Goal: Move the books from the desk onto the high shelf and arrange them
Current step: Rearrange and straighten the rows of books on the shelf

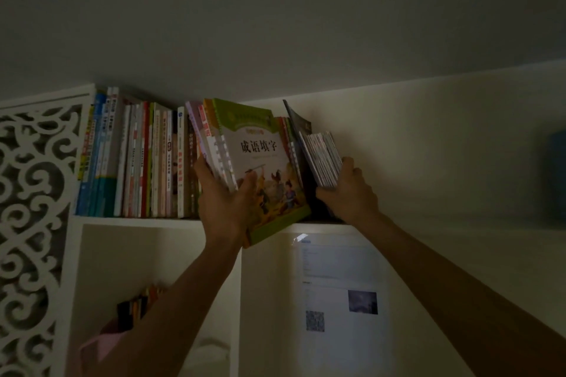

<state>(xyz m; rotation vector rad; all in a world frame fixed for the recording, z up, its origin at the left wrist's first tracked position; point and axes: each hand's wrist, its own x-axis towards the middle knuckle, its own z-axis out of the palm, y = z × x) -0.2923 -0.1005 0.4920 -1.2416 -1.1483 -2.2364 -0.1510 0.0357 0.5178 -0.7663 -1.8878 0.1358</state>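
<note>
Already a row of upright books (pixel 134 159) fills the white high shelf's (pixel 134 221) left end. The left hand (pixel 225 202) grips a tilted green-covered bundle (pixel 254 168) overhanging its front edge; the right hand (pixel 349 190) seemingly clasps thin booklets (pixel 323 159); straightening remains.

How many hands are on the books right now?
2. The left hand grips the tilted bunch fronted by the green book; the right hand holds the small stack of thin booklets on the high shelf.

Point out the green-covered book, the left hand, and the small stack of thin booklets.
green-covered book (pixel 260 147): head view, on the front cover's title.
left hand (pixel 225 202): head view, back of hand.
stack of thin booklets (pixel 323 159): head view, on the page edges.
</note>
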